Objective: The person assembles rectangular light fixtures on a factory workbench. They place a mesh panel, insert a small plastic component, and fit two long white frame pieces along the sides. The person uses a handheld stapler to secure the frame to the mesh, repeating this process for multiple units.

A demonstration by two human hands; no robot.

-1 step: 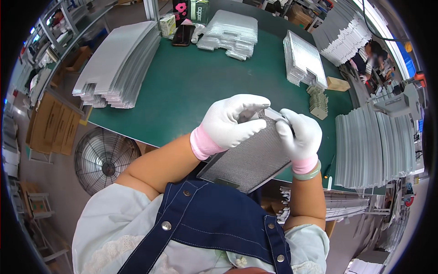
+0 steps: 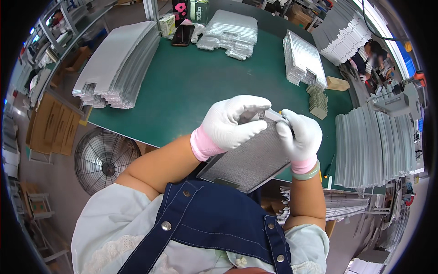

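Note:
A grey metal mesh filter panel (image 2: pixel 255 157) with a thin metal frame tilts between my body and the green worktable's near edge. My left hand (image 2: pixel 235 121), in a white glove with a pink cuff, curls around its far edge, thumb over the mesh and fingers at the frame. My right hand (image 2: pixel 301 134), gloved alike, pinches the far right corner, thumb and fingers closed on it. A pale metal edge strip (image 2: pixel 275 114) shows between the two hands. The exact fingertip contact is partly hidden.
The green table (image 2: pixel 200 86) carries stacks of silvery mesh sheets (image 2: pixel 121 59), (image 2: pixel 230 32), (image 2: pixel 303 57), a phone (image 2: pixel 183 35), grey-green small blocks (image 2: pixel 318 102) and a wooden block (image 2: pixel 337 84). Frame strips (image 2: pixel 374 146) stand right. A floor fan (image 2: pixel 107 160) is lower left; another person (image 2: pixel 369 57) works far right.

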